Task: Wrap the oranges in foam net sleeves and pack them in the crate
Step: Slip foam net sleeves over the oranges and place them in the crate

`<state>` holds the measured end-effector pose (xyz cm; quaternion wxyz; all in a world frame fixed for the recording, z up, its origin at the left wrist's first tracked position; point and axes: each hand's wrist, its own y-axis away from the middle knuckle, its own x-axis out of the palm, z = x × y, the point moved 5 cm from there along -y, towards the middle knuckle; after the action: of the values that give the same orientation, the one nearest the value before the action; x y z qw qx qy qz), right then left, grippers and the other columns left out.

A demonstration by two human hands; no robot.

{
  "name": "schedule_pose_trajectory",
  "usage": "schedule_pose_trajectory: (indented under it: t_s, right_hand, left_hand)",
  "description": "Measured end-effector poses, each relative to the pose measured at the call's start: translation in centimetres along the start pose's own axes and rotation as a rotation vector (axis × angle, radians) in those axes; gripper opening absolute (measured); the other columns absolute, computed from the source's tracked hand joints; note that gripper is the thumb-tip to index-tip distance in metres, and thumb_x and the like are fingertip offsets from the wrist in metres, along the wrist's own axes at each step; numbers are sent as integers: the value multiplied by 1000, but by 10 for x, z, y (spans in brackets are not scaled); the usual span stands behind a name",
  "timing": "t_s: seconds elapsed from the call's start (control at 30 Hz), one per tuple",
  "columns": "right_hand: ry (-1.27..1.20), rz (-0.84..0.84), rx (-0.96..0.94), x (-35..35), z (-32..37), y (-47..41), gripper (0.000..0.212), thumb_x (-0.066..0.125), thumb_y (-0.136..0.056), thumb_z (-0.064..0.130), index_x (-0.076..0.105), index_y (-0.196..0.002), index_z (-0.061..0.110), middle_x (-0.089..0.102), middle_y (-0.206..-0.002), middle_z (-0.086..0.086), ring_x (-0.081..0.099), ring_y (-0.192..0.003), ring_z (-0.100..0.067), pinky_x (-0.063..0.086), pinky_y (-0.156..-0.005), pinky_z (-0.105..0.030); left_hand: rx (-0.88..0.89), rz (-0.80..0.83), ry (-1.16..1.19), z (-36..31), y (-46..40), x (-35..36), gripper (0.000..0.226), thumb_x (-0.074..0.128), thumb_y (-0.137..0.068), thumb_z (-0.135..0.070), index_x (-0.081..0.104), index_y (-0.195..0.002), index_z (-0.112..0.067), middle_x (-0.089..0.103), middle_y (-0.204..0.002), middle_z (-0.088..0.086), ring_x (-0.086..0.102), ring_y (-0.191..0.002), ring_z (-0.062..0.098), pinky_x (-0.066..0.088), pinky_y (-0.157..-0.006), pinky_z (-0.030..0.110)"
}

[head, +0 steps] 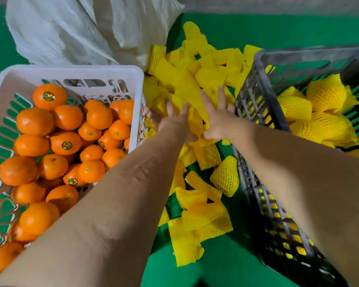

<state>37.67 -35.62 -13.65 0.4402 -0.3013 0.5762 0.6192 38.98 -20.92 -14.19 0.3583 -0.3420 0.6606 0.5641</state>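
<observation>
Head view: a flat yellow foam net sleeve (195, 112) lies between both hands on the floor pile, long axis running far to near. Left hand (172, 123) and right hand (216, 119) press it with straight, spread fingers. Bare oranges (66, 141) sit left in the white plastic basket (75, 71); the grey slatted crate (249, 112) stands right.

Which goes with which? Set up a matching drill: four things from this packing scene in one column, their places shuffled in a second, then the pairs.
Things
1. bare oranges
2. wrapped oranges
3. loose foam sleeves
4. white sack

Places
A. on the green floor between the two containers
B. in the grey crate on the right
C. behind the white basket
D. in the white basket on the left

Pairs: 1-D, 2-B, 3-A, 4-C
</observation>
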Motion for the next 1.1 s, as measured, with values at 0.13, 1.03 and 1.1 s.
schedule_pose_trajectory:
  t_s: [0.13, 1.03, 1.1]
  right_hand:
    - [23, 62, 25, 28, -14, -25, 112, 74, -90, 34, -15, -157, 49, -31, -164, -12, 8, -150, -50, 41, -107, -56]
    - [-23, -58, 107, 123, -18, 154, 58, 53, -93, 4, 36, -142, 30, 31, -149, -9, 37, -134, -36, 44, -105, -46]
    - [-93, -31, 97, 120, -18, 168, 65, 62, -94, 12, 31, -146, 34, 23, -154, -8, 32, -137, -37, 41, -109, -48]
  left_hand:
    - [43, 67, 189, 6, -33, 31, 104, 74, -93, -45, 2, -167, -40, -4, -175, 11, 27, -153, 47, 35, -121, 56]
    - [-51, -93, 461, 8, 147, 122, 46, 68, -93, -33, 53, -132, -15, 28, -153, 7, 56, -121, 41, 48, -97, 46]
    - [1, -76, 417, 7, 160, 116, 52, 70, -94, -30, 51, -139, -13, 28, -152, 10, 56, -122, 42, 50, -99, 49]
